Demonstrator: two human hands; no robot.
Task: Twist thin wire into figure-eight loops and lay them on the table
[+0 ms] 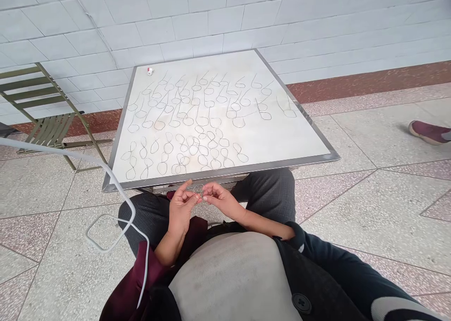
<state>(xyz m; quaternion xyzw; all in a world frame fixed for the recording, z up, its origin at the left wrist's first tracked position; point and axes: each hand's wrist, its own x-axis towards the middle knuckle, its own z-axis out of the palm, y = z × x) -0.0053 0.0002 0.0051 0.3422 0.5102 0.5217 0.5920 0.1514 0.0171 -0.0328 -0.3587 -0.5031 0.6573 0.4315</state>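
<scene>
My left hand point(180, 212) and my right hand point(222, 202) meet just off the near edge of the table, above my lap. Between their fingertips they pinch a thin wire loop point(198, 188); its lower part is hidden by the thumbs. The left index finger stands raised, apart from the thumb. In front of the hands, bent wires with double loops point(164, 156) lie in the near rows on the white tabletop point(282, 137). Farther back are several wires with a single loop and a straight tail point(267, 115).
A small white and red object point(150, 71) sits at the table's far left corner. To the left stands a green folding chair point(52, 123). A white cable point(120, 184) hangs across the left side. Another person's shoe point(430, 132) is on the floor at right.
</scene>
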